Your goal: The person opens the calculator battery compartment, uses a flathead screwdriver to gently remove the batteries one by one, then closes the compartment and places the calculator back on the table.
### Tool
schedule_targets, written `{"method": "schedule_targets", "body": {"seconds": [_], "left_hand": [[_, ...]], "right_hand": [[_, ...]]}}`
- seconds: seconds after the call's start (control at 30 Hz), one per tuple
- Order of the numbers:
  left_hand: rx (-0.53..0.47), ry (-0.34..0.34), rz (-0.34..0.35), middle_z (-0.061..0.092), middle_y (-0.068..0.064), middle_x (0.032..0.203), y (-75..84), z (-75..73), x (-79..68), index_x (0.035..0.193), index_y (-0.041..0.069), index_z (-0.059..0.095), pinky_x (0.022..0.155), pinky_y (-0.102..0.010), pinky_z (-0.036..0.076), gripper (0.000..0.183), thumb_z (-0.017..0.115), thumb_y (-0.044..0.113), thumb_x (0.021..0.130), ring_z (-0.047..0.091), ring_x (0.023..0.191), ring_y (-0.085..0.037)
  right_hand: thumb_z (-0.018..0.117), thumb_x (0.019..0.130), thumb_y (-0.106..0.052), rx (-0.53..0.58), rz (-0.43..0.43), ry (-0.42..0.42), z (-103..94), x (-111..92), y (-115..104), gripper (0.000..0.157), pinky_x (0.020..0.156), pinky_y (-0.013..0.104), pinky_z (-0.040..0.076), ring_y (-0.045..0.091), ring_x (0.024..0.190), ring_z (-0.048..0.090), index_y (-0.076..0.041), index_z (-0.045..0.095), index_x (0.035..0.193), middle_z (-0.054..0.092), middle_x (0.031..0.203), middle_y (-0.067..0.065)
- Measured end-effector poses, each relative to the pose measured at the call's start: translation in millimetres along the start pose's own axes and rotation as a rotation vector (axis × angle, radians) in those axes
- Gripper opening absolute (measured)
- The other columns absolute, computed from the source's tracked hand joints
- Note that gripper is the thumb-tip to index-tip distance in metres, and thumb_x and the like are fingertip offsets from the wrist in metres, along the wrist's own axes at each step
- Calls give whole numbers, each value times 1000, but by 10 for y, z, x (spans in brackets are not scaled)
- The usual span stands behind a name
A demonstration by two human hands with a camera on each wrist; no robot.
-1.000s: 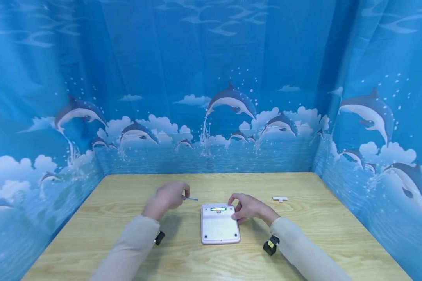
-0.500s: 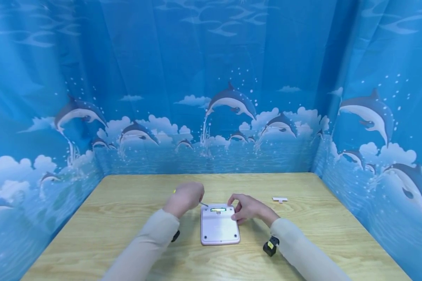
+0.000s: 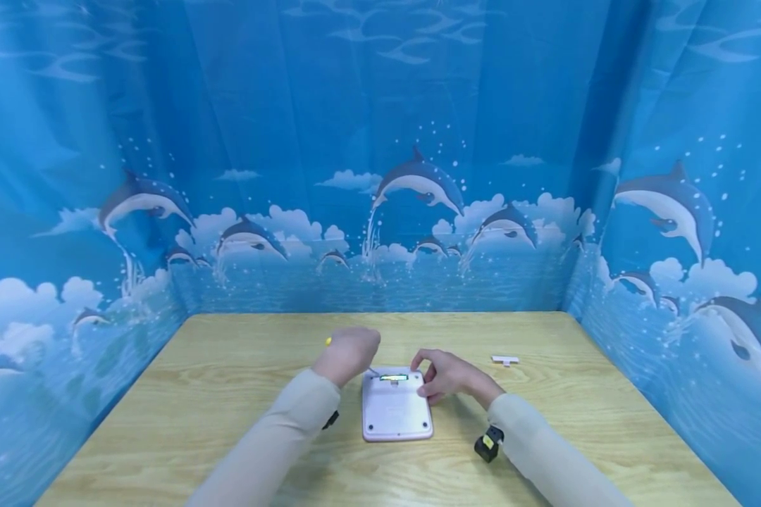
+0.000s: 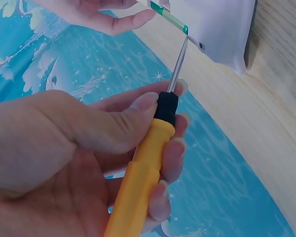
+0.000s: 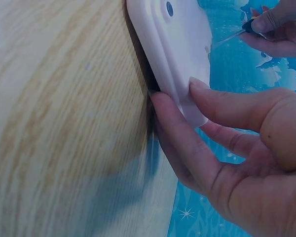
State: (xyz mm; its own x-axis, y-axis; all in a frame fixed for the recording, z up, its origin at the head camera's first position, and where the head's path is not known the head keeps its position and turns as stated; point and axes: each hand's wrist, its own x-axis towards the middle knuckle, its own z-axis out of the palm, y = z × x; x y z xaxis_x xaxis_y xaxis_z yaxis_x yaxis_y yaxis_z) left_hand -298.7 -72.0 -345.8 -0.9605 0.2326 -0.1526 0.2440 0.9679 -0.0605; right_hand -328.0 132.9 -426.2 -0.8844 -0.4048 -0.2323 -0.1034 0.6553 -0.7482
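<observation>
A flat whitish-pink device (image 3: 396, 410) with dark round feet lies on the wooden table, its open battery slot toward the far edge. Inside the slot sits a green-and-yellow battery (image 3: 394, 377). My left hand (image 3: 353, 352) grips a screwdriver (image 4: 144, 173) with a yellow handle and black collar, thumb and fingers around it. The metal tip meets the end of the battery slot in the left wrist view. My right hand (image 3: 445, 373) holds the device's right edge near the far corner, thumb on its upper face and fingers along its side (image 5: 187, 136).
A small white battery cover (image 3: 504, 360) with a tab lies on the table (image 3: 482, 465) to the right. Blue dolphin-print curtains (image 3: 380, 176) stand behind the table and at both sides.
My left hand has moved right with the screwdriver, from left of the device to its battery slot. My right hand and the device stay nearly still.
</observation>
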Motion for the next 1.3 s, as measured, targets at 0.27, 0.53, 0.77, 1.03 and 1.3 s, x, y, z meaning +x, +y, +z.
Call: {"method": "schedule_targets", "body": {"seconds": [0.27,0.53,0.77,1.03,1.3], "left_hand": [[83,-21,-27,76,-3,101,154,-14,33,112,15,73,94,-43,63,16,66,8,99,73,96,-21],[146,-2,-49,70,1,85,285,5,79,107,18,75,74,-33,60,13,67,13,99,61,73,-12],[159,4,-50,69,1,83,313,7,93,105,18,76,71,-32,59,12,67,14,99,61,72,-13],[125,-4,-37,73,-1,90,262,14,111,108,16,74,80,-36,64,12,66,11,99,67,79,-14],[-156,20,-4,47,-1,61,-68,115,96,67,10,55,57,-28,49,33,59,-8,94,43,57,-15]], "right_hand": [[77,85,4,3,-4,-2,-6,-15,-2,38,67,31,65,23,76,67,-10,62,117,62,90,14],[74,87,8,-1,-36,-3,-6,-15,-2,36,68,33,66,23,72,70,-7,62,118,63,89,14],[76,86,5,10,-44,9,8,-3,0,37,67,33,66,22,71,70,-6,62,118,63,89,14],[76,87,4,-12,-69,-4,26,-8,1,35,65,33,65,22,69,68,-5,61,117,62,84,14],[75,88,4,-26,-67,-3,24,-10,-17,27,64,33,65,23,71,67,-4,62,110,61,86,14]]}}
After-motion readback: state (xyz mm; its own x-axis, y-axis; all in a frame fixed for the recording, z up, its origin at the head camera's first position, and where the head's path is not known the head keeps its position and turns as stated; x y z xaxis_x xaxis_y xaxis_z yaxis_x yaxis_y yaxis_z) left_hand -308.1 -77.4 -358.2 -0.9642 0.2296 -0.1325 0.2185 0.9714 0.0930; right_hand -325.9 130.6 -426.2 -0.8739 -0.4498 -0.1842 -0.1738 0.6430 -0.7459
